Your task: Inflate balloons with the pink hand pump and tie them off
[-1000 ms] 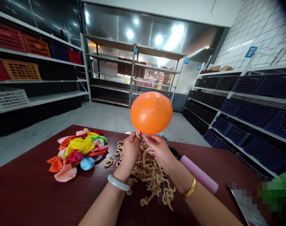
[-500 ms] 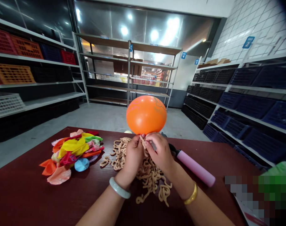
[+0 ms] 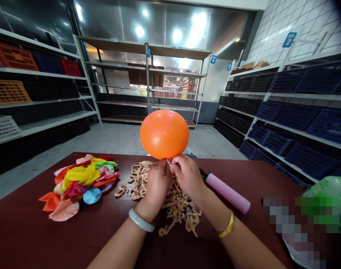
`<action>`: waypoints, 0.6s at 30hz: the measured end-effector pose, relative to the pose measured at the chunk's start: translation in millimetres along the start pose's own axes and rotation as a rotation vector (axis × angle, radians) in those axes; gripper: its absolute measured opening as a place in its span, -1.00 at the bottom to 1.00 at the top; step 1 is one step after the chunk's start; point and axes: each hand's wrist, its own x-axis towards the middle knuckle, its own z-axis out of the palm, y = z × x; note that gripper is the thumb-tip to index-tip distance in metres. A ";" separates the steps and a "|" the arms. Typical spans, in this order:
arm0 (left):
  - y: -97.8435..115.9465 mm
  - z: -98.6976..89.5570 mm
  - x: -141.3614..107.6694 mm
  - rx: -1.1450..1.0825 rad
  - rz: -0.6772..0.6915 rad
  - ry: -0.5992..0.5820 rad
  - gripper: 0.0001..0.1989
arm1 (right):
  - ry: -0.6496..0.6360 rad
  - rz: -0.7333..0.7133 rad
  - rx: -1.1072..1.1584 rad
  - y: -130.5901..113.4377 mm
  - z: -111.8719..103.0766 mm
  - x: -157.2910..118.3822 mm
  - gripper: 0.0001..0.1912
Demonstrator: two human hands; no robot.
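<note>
An inflated orange balloon (image 3: 164, 133) with pink print stands upright above my hands, its neck at my fingertips. My left hand (image 3: 159, 181) is closed in a pinch at the balloon's neck. Beside it my right hand (image 3: 186, 173) pinches a short tan string at the same spot; the fingers partly hide the neck and the string. Under and around both hands lies a tangled pile of tan strings (image 3: 177, 211), with a small loose curl (image 3: 121, 191) to the left.
Several flat balloons (image 3: 80, 177) in mixed colours lie heaped at the left of the dark red table (image 3: 103, 239). A pink hand pump (image 3: 229, 193) lies at the right, near a green plastic bag (image 3: 327, 190). Shelves with crates (image 3: 294, 119) stand around.
The balloon has turned, so its pink print now faces me more. My right fingers have drawn closer to the neck with the string. The whole view has shifted slightly.
</note>
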 end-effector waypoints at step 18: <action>2.1 11.3 -2.1 -0.426 -0.164 0.068 -0.74 | 0.080 0.097 0.202 1.7 2.2 0.4 -0.92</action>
